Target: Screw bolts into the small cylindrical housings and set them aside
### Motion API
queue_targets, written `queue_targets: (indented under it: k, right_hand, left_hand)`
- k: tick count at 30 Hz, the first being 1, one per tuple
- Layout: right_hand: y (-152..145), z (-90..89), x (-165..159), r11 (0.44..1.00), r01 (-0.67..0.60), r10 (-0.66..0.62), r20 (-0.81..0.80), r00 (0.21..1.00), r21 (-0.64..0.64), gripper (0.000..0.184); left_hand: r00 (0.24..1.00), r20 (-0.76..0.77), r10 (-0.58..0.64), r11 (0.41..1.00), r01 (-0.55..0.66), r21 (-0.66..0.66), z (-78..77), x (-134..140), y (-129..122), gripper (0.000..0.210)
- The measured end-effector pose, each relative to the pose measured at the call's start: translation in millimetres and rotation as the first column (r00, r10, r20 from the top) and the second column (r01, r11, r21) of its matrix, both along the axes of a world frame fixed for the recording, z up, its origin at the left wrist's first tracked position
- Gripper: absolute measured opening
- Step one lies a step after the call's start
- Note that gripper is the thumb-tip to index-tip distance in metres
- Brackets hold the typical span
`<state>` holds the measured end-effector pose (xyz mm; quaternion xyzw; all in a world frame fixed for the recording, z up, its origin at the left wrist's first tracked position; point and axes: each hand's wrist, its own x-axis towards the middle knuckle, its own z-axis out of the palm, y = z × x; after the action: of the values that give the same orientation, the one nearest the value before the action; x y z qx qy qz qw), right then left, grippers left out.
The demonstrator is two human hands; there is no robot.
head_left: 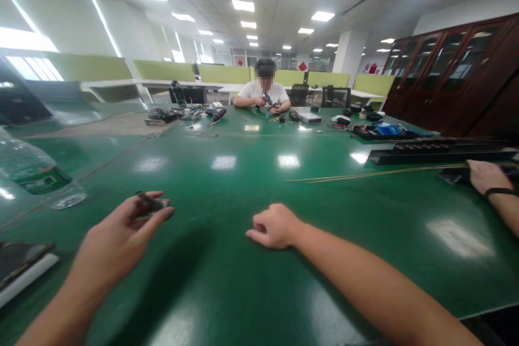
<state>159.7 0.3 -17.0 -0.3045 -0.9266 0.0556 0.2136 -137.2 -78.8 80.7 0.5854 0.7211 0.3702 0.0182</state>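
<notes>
My left hand (115, 238) is raised a little over the green table (194, 292), closed around a small dark object (150, 203). That object has a lighter, shiny end near my thumb; its kind is too blurred to make out. My right hand (275, 227) rests on or just above the tabletop in front of me, curled into a loose fist. The inside of that fist is mostly hidden, so I cannot see whether anything is in it. Bare green surface lies between the two hands.
A clear plastic bottle (44, 178) lies at the left. Thin brass-coloured rods (344, 175) and a black channel (425, 152) are at the right, near another person's hand (488, 175). Across the table a person (263, 92) works among tools, including a drill (217, 113).
</notes>
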Motion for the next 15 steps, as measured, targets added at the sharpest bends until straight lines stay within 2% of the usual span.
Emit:
queue_targets:
  k: [3,5,7,11,13,15]
  right_hand:
    - [9.1,1.5,5.8,0.997,0.010,-0.014,-0.052,0.999,-0.073,0.036]
    - [13.4,0.7,15.6,0.981,0.043,-0.069,-0.127,0.989,-0.191,0.035]
    - [18.1,-1.5,25.6,0.947,0.069,-0.140,-0.207,0.968,-0.314,0.033]
    - [27.4,-5.4,33.6,0.893,0.141,-0.279,-0.281,0.918,-0.427,0.027]
    - [29.0,-5.5,31.7,0.887,0.159,-0.280,-0.231,0.932,-0.434,0.023]
    - [27.9,-4.6,29.1,0.897,0.163,-0.245,-0.158,0.957,-0.410,0.026]
  left_hand:
    - [0.971,0.159,-0.177,0.984,0.178,0.008,0.2,52.2,33.6,0.058]
    - [0.893,0.313,-0.323,0.946,0.316,0.075,-11.4,85.6,55.0,0.054]
    - [0.835,0.366,-0.410,0.909,0.405,0.095,-30.6,110.2,71.9,0.048]
    - [0.783,0.342,-0.519,0.840,0.541,0.037,-69.7,128.9,84.8,0.037]
    - [0.756,0.269,-0.597,0.785,0.619,0.003,-81.1,127.9,83.8,0.031]
    - [0.720,0.205,-0.663,0.735,0.678,-0.009,-85.8,125.5,81.6,0.026]
